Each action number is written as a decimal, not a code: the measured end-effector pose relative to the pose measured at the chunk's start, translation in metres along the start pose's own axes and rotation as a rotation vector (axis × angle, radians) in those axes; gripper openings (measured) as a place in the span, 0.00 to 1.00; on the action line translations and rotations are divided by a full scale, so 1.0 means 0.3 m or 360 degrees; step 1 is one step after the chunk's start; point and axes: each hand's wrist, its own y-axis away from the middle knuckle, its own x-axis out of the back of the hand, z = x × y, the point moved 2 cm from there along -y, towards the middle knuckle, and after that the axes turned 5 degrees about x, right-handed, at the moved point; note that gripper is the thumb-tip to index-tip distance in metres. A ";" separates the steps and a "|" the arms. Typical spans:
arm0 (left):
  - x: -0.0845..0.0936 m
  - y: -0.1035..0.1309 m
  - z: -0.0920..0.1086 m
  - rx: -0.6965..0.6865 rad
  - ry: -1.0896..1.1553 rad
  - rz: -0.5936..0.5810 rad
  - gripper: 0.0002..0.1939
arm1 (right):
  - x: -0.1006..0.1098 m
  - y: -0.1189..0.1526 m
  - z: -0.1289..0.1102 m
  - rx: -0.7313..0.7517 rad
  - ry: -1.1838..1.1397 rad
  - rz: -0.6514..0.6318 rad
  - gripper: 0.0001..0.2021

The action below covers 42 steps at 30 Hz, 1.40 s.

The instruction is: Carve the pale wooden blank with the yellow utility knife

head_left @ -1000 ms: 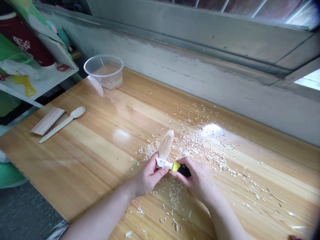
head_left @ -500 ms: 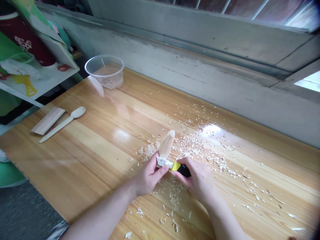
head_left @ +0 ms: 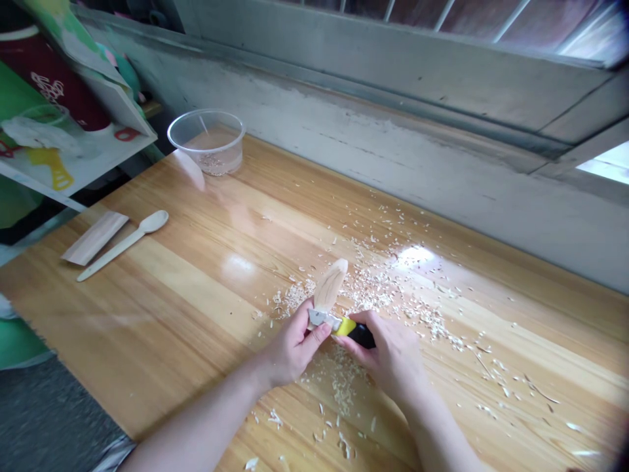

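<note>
My left hand point(head_left: 295, 351) is closed around the lower end of a pale wooden piece point(head_left: 330, 286), whose rounded, pencil-marked upper part points up and away from me. In my right hand point(head_left: 388, 347) is a utility knife point(head_left: 361, 334) with a black and yellow handle. Its short, wide metal blade point(head_left: 320, 319) lies across the wood, just above my left thumb, which touches the blade's near side. My fingers hide the wood's lower end. Wood shavings point(head_left: 368, 288) lie scattered around and beneath both hands.
On the wooden table point(head_left: 196, 314), a finished-looking wooden spoon point(head_left: 122, 246) lies at the left beside a flat wood strip point(head_left: 95, 237). A clear plastic bowl point(head_left: 209, 147) stands near the back wall point(head_left: 344, 141). A white shelf point(head_left: 118, 147) holding assorted items adjoins the table's left side.
The tip of the wooden piece has tilted slightly to the right, and the blade's face has turned from bright white to grey. Both hands stay in nearly the same place.
</note>
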 end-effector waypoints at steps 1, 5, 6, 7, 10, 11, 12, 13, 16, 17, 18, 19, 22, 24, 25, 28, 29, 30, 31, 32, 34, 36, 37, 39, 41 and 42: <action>-0.002 0.002 0.003 0.0005 0.0002 -0.0031 0.17 | 0.000 0.000 0.001 0.0004 -0.0016 -0.0035 0.17; -0.002 0.009 0.009 0.0070 0.0061 -0.0143 0.17 | 0.005 -0.004 0.004 0.0004 -0.0085 -0.0123 0.17; -0.001 0.010 0.006 0.0101 0.0080 -0.0157 0.17 | 0.005 -0.005 0.005 -0.0003 -0.0099 -0.0133 0.17; 0.000 0.010 0.001 0.0131 0.0096 -0.0165 0.17 | 0.005 -0.005 0.005 -0.0012 -0.0109 -0.0142 0.17; 0.003 0.005 -0.018 0.0183 0.0101 -0.0156 0.17 | 0.000 -0.003 0.006 -0.0035 -0.0089 -0.0126 0.18; 0.004 0.002 -0.025 0.0185 0.0093 -0.0144 0.17 | -0.003 -0.002 0.006 -0.0041 -0.0063 -0.0103 0.19; 0.004 -0.001 -0.029 0.0182 0.0082 -0.0128 0.16 | -0.005 -0.001 0.005 -0.0045 -0.0033 -0.0070 0.19; 0.004 -0.003 -0.033 0.0177 0.0073 -0.0112 0.16 | -0.007 0.000 0.005 -0.0046 -0.0004 -0.0033 0.19; 0.001 -0.008 -0.035 0.0166 0.0062 -0.0086 0.15 | -0.013 0.002 0.005 -0.0048 0.0038 0.0034 0.19; 0.000 -0.009 -0.033 0.0163 0.0064 -0.0082 0.15 | -0.014 0.002 0.006 -0.0053 0.0036 0.0025 0.19; 0.000 -0.009 -0.031 0.0158 0.0069 -0.0083 0.16 | -0.014 0.002 0.008 -0.0058 0.0028 -0.0001 0.19; -0.001 -0.010 -0.028 0.0152 0.0078 -0.0088 0.16 | -0.014 0.002 0.010 -0.0063 0.0014 -0.0039 0.19; 0.000 -0.013 -0.023 0.0138 0.0106 -0.0120 0.17 | -0.014 0.001 0.015 -0.0086 -0.0023 -0.0147 0.19; 0.002 -0.015 -0.025 0.0143 0.0107 -0.0134 0.16 | -0.015 0.002 0.017 -0.0104 -0.0027 -0.0161 0.19; 0.003 -0.016 -0.028 0.0149 0.0103 -0.0135 0.16 | -0.017 0.002 0.017 -0.0112 -0.0018 -0.0147 0.19; 0.006 -0.016 -0.038 0.0158 0.0079 -0.0110 0.16 | -0.022 0.003 0.012 -0.0117 0.0020 -0.0055 0.19; 0.006 -0.015 -0.039 0.0155 0.0071 -0.0099 0.16 | -0.023 0.004 0.011 -0.0118 0.0035 -0.0023 0.19; 0.005 -0.015 -0.039 0.0150 0.0063 -0.0089 0.16 | -0.023 0.004 0.009 -0.0121 0.0045 -0.0001 0.19; 0.003 -0.013 -0.038 0.0144 0.0056 -0.0084 0.17 | -0.022 0.004 0.008 -0.0124 0.0047 0.0006 0.19; 0.002 -0.012 -0.035 0.0140 0.0050 -0.0084 0.17 | -0.021 0.004 0.008 -0.0125 0.0041 -0.0003 0.19; -0.002 -0.010 -0.028 0.0136 0.0047 -0.0096 0.18 | -0.016 0.001 0.009 -0.0120 0.0004 -0.0062 0.19; -0.004 -0.008 -0.022 0.0140 0.0055 -0.0115 0.18 | -0.012 -0.001 0.011 -0.0120 -0.0043 -0.0134 0.20; -0.005 -0.008 -0.020 0.0144 0.0061 -0.0122 0.18 | -0.010 -0.002 0.011 -0.0124 -0.0056 -0.0156 0.20; -0.003 -0.009 -0.020 0.0150 0.0064 -0.0119 0.18 | -0.009 -0.002 0.010 -0.0134 -0.0047 -0.0155 0.20; -0.002 -0.011 -0.022 0.0148 0.0060 -0.0096 0.18 | -0.009 -0.001 0.008 -0.0140 0.0000 -0.0095 0.20; -0.002 -0.011 -0.022 0.0145 0.0059 -0.0080 0.17 | -0.008 0.000 0.007 -0.0146 0.0029 -0.0047 0.20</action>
